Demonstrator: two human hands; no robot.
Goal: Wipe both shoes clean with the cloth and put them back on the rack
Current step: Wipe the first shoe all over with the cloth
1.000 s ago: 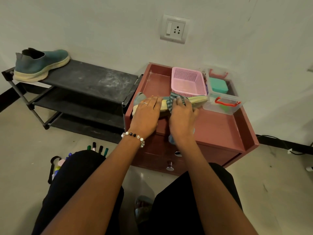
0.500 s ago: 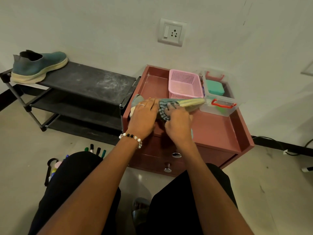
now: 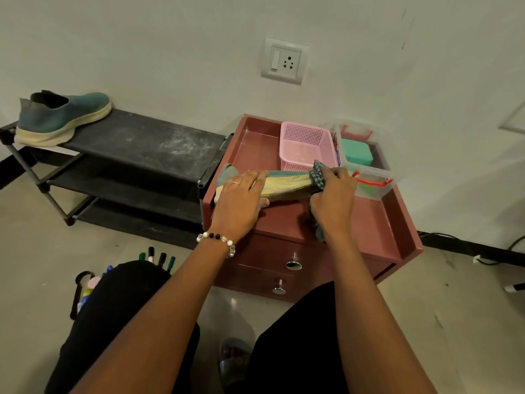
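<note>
One teal shoe with a cream sole stands on the top shelf of the black rack, at its far left. The second shoe lies on its side on the reddish cabinet, cream sole facing me. My left hand grips its heel end. My right hand holds a grey checked cloth pressed against the toe end of the sole; a tail of the cloth hangs below my wrist.
A pink basket and a clear box with red handles sit behind the shoe on the cabinet. Markers and small items lie on the floor at left. A wall socket is above. Cables run along the right floor.
My right hand has slid the cloth from the middle of the sole rightward to the toe end, uncovering the cream sole. The left hand has stayed on the heel.
</note>
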